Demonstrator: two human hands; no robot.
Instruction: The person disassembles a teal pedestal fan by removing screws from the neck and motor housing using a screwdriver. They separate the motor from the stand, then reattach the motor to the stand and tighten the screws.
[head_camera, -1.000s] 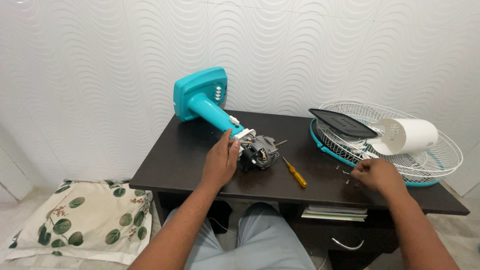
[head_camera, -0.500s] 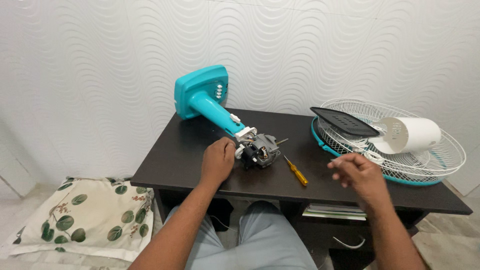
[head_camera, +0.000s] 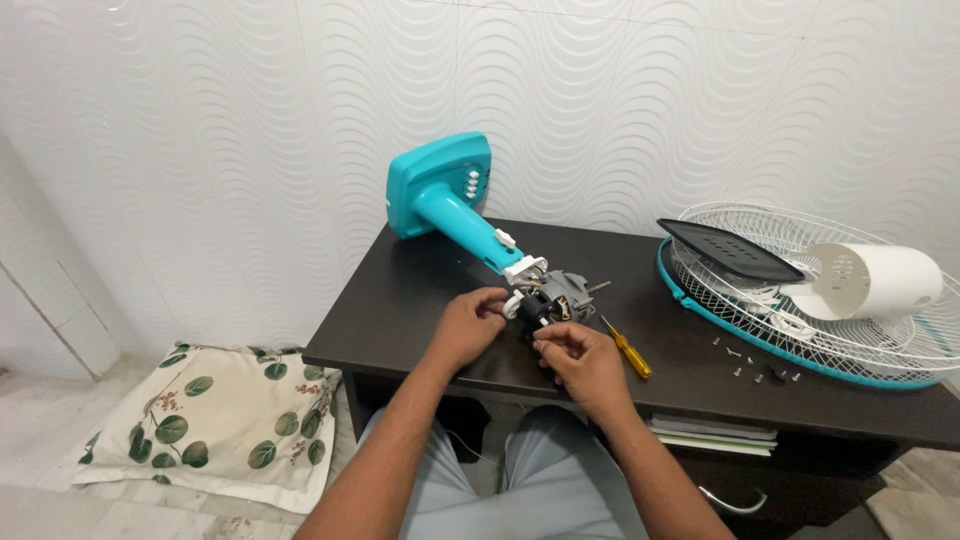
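Observation:
A teal fan stand (head_camera: 445, 200) lies on its side on the dark table (head_camera: 400, 310), its neck ending in a bare grey fan motor (head_camera: 562, 293). My left hand (head_camera: 465, 327) touches the motor's left end with its fingertips. My right hand (head_camera: 580, 360) is at the motor's front, fingers pinched together close against it; whether something small is between them I cannot tell. A yellow-handled screwdriver (head_camera: 630, 355) lies just right of my right hand.
At the table's right lie white wire fan grilles with a teal rim (head_camera: 800, 330), a dark flat panel (head_camera: 725, 250) and a white motor cover (head_camera: 880, 282). Several small screws (head_camera: 745, 362) sit near the grille. A leaf-print cushion (head_camera: 215, 420) lies on the floor at left.
My right hand has moved left from beside the grille and screws to the motor. My left hand has stayed at the motor.

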